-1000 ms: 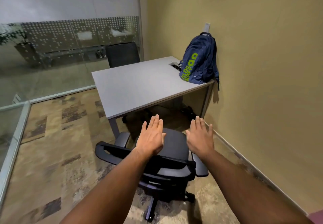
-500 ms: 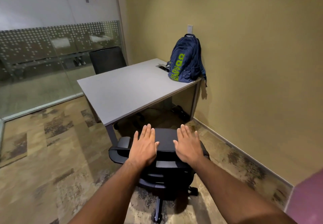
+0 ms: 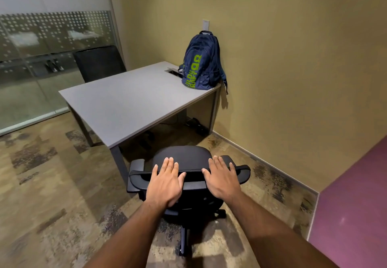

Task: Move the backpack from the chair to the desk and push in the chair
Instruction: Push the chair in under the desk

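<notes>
A navy backpack (image 3: 201, 62) with green lettering stands upright on the far right corner of the grey desk (image 3: 129, 100), leaning against the wall. In front of the desk's near edge is a black office chair (image 3: 184, 154), its seat facing the desk and outside it. My left hand (image 3: 165, 182) and my right hand (image 3: 223, 177) lie flat, side by side, on top of the chair's backrest. Their fingers are stretched forward, not curled around it.
A second black chair (image 3: 98, 62) stands behind the desk by the glass partition (image 3: 41, 58). The tan wall (image 3: 293, 79) runs close along the right. Cables (image 3: 196, 124) lie under the desk. A purple surface (image 3: 356, 205) juts in at the lower right.
My hands came down from hovering above the chair onto its backrest. The chair has swung round so its seat faces the desk, and it stands further right in the view.
</notes>
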Motion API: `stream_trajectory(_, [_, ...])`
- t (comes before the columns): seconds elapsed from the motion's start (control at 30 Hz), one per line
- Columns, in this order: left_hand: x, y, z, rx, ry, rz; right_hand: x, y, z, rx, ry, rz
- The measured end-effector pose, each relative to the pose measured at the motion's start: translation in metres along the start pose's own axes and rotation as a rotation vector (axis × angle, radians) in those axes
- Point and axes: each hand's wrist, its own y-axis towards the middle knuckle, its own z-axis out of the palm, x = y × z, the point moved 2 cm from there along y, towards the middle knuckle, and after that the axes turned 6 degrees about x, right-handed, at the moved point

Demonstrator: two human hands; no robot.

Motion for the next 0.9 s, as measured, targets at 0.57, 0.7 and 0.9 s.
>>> stream_trajectory(0.57, [0.004,0.064,-0.011,-0.028,-0.036,0.005,-0.011,0.071,-0.008,-0.038,0.002,0.025])
stream_trajectory(0.7, [0.000,0.085,-0.015,-0.038,-0.024,-0.011,-0.017,0.095,-0.014,-0.055,0.005,0.006])
stream_trajectory(0.9, [-0.012,0.122,-0.015,-0.042,-0.028,-0.059,-0.035,0.136,-0.026,-0.075,0.011,-0.043])
